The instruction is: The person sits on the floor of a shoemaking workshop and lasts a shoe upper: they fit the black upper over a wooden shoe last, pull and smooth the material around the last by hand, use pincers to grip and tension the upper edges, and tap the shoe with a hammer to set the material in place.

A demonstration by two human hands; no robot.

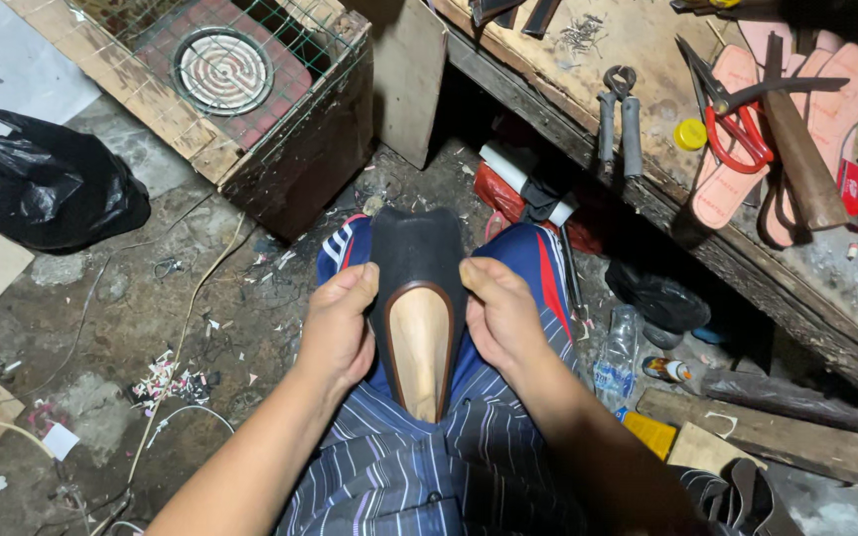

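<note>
A pointed shoe upper (415, 256) of black material with a brown rim is stretched over a pale wooden last (421, 347). It lies sole-up on my lap, toe pointing toward me. My left hand (338, 323) grips its left edge, thumb pressed on the black material. My right hand (501, 316) grips the right edge the same way. Both thumbs sit just above the last's bare bottom. My knees in blue trousers with red and white stripes (538, 273) show under the shoe.
A worn wooden bench (647, 194) at the right holds pliers (620, 114), red-handled scissors (737, 124), pink insoles (831, 109) and a hammer (801, 149). A wire-covered wooden box with a round heater coil (222, 69) stands ahead left. A black plastic bag (42, 184) lies on the littered floor.
</note>
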